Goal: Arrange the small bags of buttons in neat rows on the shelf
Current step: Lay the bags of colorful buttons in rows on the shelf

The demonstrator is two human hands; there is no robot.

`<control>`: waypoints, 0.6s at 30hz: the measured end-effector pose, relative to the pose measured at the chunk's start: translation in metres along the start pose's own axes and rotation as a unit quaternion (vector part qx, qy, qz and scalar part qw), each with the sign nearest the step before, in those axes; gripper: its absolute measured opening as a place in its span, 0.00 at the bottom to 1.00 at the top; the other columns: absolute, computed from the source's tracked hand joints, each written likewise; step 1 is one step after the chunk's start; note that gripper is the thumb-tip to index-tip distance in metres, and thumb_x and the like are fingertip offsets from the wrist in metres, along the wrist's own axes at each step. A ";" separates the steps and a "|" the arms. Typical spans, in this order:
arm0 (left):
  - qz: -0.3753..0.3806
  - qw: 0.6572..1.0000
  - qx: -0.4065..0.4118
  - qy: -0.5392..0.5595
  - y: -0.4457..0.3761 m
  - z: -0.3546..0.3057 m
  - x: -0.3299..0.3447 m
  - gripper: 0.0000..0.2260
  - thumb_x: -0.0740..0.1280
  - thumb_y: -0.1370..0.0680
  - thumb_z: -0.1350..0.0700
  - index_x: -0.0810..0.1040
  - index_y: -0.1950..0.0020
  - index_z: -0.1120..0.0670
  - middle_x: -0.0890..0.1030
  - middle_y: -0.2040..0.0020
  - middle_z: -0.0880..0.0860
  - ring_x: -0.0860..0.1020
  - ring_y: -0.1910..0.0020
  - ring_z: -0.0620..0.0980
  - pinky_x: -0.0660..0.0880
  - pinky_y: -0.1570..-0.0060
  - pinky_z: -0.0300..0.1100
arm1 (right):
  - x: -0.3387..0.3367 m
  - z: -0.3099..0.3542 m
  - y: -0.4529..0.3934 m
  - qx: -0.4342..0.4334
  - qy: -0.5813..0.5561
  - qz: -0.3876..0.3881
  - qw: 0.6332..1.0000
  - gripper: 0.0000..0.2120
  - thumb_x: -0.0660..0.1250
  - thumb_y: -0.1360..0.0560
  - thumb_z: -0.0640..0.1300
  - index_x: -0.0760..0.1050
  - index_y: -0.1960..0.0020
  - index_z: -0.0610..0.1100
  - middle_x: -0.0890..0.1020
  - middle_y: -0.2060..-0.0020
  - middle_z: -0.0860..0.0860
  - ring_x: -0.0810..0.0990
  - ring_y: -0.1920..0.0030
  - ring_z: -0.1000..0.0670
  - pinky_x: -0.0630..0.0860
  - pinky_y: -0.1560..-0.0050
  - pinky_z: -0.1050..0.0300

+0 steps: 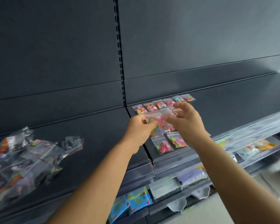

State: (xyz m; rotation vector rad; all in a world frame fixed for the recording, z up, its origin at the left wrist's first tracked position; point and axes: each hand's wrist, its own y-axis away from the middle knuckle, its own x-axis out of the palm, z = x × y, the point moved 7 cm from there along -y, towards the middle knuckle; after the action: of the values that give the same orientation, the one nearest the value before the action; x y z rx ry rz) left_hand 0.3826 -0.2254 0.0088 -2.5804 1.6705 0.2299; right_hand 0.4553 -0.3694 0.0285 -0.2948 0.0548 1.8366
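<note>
Seen from the head camera, a person's two bare hands meet above a dark shelf (217, 101) backed by a dark slotted panel. The left hand (139, 126) has its fingers curled round a bunch of small clear bags of coloured buttons (157, 125), a grasping grip on the lower part of the bunch. The right hand (187, 120) pinches the red-striped top of one bag in that bunch between thumb and fingers, its remaining fingers spread.

Behind the hands, a row of six button bags (164, 103) lies flat along the back of the shelf, edge to edge. Nearer the front edge, two more bags (170, 143) lie side by side just below the hands. On the adjoining shelf section to the left, well apart from the rows, a loose pile of bags (23, 159) sits in a heap.

Below the shelf's clear plastic price strip (176, 162), packets of other goods (136, 201) fill the lower shelves, blurred.
</note>
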 end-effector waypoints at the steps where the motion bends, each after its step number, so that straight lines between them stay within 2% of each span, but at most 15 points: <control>1: -0.003 1.000 -0.001 0.011 -0.002 -0.002 0.014 0.05 0.69 0.25 0.60 0.80 0.56 0.50 0.83 0.55 0.56 0.79 0.57 0.53 0.78 0.52 0.53 | -0.014 -0.006 -0.003 0.013 -0.013 -0.007 1.000 0.22 0.75 0.32 0.42 0.72 0.42 0.50 0.82 0.62 0.55 0.79 0.68 0.57 0.76 0.65 0.61; 3: -0.010 0.999 -0.006 0.037 -0.008 -0.007 0.040 0.03 0.69 0.25 0.58 0.79 0.54 0.50 0.83 0.55 0.52 0.80 0.57 0.49 0.78 0.59 0.44 | -0.033 -0.017 -0.009 0.038 -0.050 0.003 0.998 0.18 0.75 0.32 0.41 0.75 0.45 0.46 0.84 0.60 0.52 0.81 0.64 0.57 0.75 0.63 0.60; 4: -0.013 0.998 -0.011 0.052 -0.011 -0.009 0.051 0.03 0.70 0.26 0.57 0.79 0.53 0.50 0.83 0.54 0.51 0.81 0.56 0.49 0.77 0.59 0.42 | -0.040 -0.023 -0.012 0.056 -0.073 0.014 0.996 0.15 0.75 0.32 0.40 0.76 0.48 0.45 0.85 0.60 0.52 0.82 0.63 0.56 0.75 0.62 0.61; 6: -0.017 0.998 -0.017 0.065 -0.020 -0.009 0.071 0.04 0.70 0.26 0.56 0.79 0.53 0.51 0.83 0.53 0.52 0.82 0.54 0.50 0.78 0.55 0.44 | -0.050 -0.035 -0.017 0.091 -0.130 0.028 0.987 0.08 0.73 0.30 0.39 0.79 0.51 0.41 0.84 0.61 0.50 0.82 0.62 0.53 0.76 0.61 0.60; 8: -0.013 0.999 -0.019 0.049 -0.030 -0.010 0.087 0.04 0.71 0.26 0.56 0.80 0.53 0.51 0.84 0.55 0.52 0.82 0.55 0.50 0.79 0.54 0.44 | -0.062 -0.044 -0.025 0.101 -0.153 0.016 0.983 0.01 0.71 0.28 0.38 0.81 0.58 0.41 0.83 0.66 0.48 0.80 0.65 0.52 0.77 0.63 0.60; 10: -0.004 0.999 -0.022 0.046 -0.044 -0.008 0.101 0.03 0.71 0.26 0.55 0.81 0.53 0.51 0.84 0.57 0.50 0.82 0.58 0.48 0.79 0.60 0.41 | -0.074 -0.049 -0.036 0.092 -0.144 -0.010 0.985 0.08 0.70 0.27 0.38 0.82 0.64 0.45 0.81 0.70 0.50 0.78 0.69 0.54 0.76 0.66 0.61; 12: 0.005 0.999 -0.025 0.042 -0.059 -0.008 0.113 0.02 0.69 0.25 0.53 0.81 0.55 0.49 0.84 0.57 0.49 0.82 0.59 0.47 0.78 0.62 0.39 | -0.086 -0.053 -0.048 0.089 -0.129 -0.031 0.987 0.12 0.68 0.26 0.39 0.82 0.67 0.48 0.80 0.71 0.51 0.78 0.68 0.53 0.77 0.64 0.59; 14: 0.014 0.999 -0.028 0.037 -0.076 -0.006 0.126 0.04 0.68 0.24 0.52 0.81 0.56 0.48 0.84 0.57 0.48 0.82 0.56 0.48 0.79 0.58 0.43 | -0.096 -0.058 -0.061 0.094 -0.130 -0.046 0.986 0.13 0.67 0.25 0.39 0.81 0.66 0.48 0.80 0.71 0.53 0.78 0.67 0.54 0.79 0.63 0.59; 15: 0.017 0.999 -0.026 0.031 -0.085 -0.007 0.131 0.04 0.68 0.24 0.52 0.81 0.57 0.48 0.84 0.57 0.48 0.81 0.55 0.48 0.78 0.56 0.43 | -0.102 -0.059 -0.069 0.093 -0.123 -0.056 0.986 0.12 0.67 0.25 0.40 0.81 0.66 0.48 0.79 0.73 0.54 0.78 0.69 0.56 0.78 0.65 0.62; 17: 0.009 1.000 -0.015 0.011 -0.103 -0.009 0.136 0.02 0.69 0.25 0.53 0.81 0.57 0.48 0.83 0.58 0.46 0.81 0.56 0.46 0.76 0.61 0.39 | -0.114 -0.059 -0.083 0.085 -0.073 -0.076 0.991 0.10 0.67 0.24 0.42 0.81 0.63 0.46 0.77 0.75 0.56 0.74 0.73 0.58 0.72 0.72 0.67; 18: 0.000 1.000 -0.012 0.001 -0.114 -0.010 0.139 0.02 0.70 0.26 0.53 0.81 0.58 0.48 0.83 0.59 0.45 0.80 0.58 0.44 0.75 0.63 0.36 | -0.121 -0.060 -0.092 0.080 -0.041 -0.085 0.992 0.09 0.67 0.25 0.43 0.81 0.62 0.46 0.77 0.75 0.56 0.72 0.74 0.58 0.71 0.73 0.67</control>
State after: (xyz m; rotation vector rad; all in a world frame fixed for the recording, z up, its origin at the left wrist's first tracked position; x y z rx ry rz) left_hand 0.5432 -0.3047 -0.0070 -2.5972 1.6797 0.2492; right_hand 0.5837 -0.4678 0.0088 -0.1072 0.1153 1.6619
